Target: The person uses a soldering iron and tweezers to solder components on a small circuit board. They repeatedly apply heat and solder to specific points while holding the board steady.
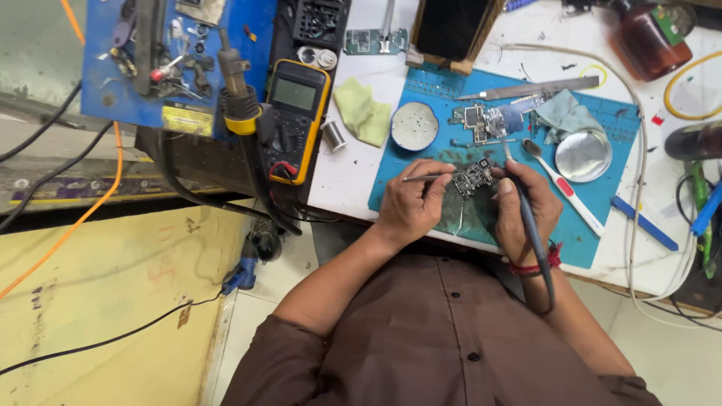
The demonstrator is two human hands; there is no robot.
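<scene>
A blue work mat point(594, 225) is lying on the white bench, with a small circuit board point(473, 177) sitting near its front edge. The right hand point(524, 210) is gripping a soldering iron point(531, 225) at the board, while the left hand point(410, 207) is pinching tweezers point(427, 178) touching its edge.

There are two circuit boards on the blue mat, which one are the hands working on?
The circuit board between both hands, nearest the person; the other board lies farther up, untouched.

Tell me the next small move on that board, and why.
Probably touch the iron tip to the joint beside the tweezers. The left hand holds the tweezers with their tips at the board edge, and the right hand holds the iron like a pen, its tip just above the board. Whether it already touches, I cannot tell.
</scene>
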